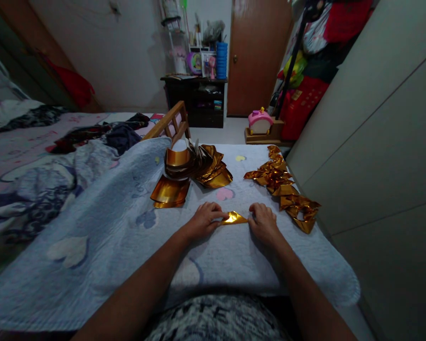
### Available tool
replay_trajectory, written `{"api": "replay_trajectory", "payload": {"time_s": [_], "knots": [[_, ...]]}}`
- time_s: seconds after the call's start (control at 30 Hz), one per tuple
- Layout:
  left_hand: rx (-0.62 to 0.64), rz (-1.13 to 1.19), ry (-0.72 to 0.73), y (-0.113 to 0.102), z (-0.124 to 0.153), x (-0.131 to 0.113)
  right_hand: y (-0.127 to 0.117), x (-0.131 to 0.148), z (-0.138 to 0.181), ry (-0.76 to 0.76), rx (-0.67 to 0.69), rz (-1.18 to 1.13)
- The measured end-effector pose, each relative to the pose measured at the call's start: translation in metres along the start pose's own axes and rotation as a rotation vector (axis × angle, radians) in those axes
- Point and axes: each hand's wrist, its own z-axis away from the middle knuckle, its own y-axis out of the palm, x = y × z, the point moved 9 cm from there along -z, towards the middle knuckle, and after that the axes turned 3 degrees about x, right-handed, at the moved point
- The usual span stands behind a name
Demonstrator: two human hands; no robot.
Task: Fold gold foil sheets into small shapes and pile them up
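Observation:
A small piece of gold foil paper (pixel 235 218), folded to a flat triangle, lies on the light blue blanket (pixel 220 265) in front of me. My left hand (pixel 206 219) presses on its left end, thumb and fingers on the foil. At the right corner, my right hand (pixel 263 221) has its fingers bent together around the tip. Beyond my left hand sits a fanned stack of gold foil sheets (pixel 172 189), some curled upward. Right of my right hand stretches a row of folded gold foil pieces (pixel 280 182), overlapping one another.
A wooden rail (pixel 166 121) rises at the blanket's far left corner. To the left is a bed with rumpled clothes (pixel 122 137). A pale cabinet wall (pixel 369 156) borders the right side. Farther back stand a dark shelf (pixel 195 94) and a brown door (pixel 259 61).

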Motion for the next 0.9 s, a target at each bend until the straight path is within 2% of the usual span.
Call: {"api": "replay_trajectory", "payload": {"time_s": [0.1, 0.2, 0.57, 0.8, 0.9], "knots": [[-0.013, 0.009, 0.005, 0.000, 0.000, 0.000, -0.007, 0.017, 0.001, -0.102, -0.060, -0.127], [-0.022, 0.023, 0.014, 0.000, 0.000, 0.001, -0.007, 0.036, 0.002, -0.224, -0.053, -0.193], [-0.031, 0.027, 0.021, -0.003, 0.002, -0.002, -0.006, 0.047, 0.004, -0.366, 0.001, -0.298], [-0.088, 0.008, -0.008, -0.003, 0.000, -0.001, 0.014, 0.046, 0.007, -0.352, 0.032, -0.177], [-0.138, 0.008, -0.001, -0.005, -0.001, -0.003, 0.014, 0.045, 0.006, -0.341, 0.014, -0.181]]}}
